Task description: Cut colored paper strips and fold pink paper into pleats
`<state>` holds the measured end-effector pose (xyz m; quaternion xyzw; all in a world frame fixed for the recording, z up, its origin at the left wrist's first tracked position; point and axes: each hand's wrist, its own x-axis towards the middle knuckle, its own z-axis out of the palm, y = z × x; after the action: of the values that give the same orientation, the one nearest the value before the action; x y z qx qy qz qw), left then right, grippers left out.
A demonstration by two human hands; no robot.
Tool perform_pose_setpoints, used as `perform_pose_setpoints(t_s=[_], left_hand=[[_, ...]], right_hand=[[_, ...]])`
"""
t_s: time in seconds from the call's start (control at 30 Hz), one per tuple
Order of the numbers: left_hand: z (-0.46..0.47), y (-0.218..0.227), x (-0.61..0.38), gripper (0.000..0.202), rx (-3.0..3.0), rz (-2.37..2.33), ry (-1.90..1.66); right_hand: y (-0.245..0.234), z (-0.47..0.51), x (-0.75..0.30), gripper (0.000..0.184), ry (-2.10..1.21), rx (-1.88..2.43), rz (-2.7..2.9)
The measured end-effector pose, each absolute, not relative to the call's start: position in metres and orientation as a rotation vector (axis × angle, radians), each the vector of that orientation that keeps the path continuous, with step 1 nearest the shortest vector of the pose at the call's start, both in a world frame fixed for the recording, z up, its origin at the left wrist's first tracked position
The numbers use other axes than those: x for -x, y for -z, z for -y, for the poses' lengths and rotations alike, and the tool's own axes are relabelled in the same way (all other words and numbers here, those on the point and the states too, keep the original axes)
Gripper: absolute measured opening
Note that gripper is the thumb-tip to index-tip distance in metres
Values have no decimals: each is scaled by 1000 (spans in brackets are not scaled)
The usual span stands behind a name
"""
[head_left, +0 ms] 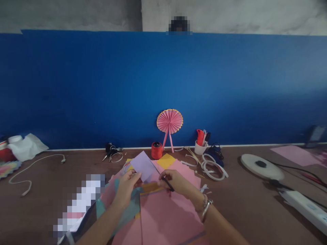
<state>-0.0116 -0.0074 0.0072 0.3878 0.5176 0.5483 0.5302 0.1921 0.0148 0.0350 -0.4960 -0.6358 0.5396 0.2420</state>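
My left hand pinches the lower edge of a pale lilac sheet of paper, which stands tilted up over a pile of coloured paper. My right hand is closed round a thin dark pen and also touches the lilac sheet and an orange strip under it. The pile holds pink, teal and yellow sheets on the brown table.
A pink paper fan leans on the blue partition. Near it are a red spool, a white cup of pens, white tape rings, keys, a white cable, a round white lamp base and a power strip.
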Motion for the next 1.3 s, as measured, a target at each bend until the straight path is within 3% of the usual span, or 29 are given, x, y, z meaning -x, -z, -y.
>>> perform_pose_setpoints(t_s=[1.3], left_hand=[[5, 3, 15, 26, -941, -1193, -1289]], right_hand=[[-39, -12, -193, 21, -1442, 1351, 1814]])
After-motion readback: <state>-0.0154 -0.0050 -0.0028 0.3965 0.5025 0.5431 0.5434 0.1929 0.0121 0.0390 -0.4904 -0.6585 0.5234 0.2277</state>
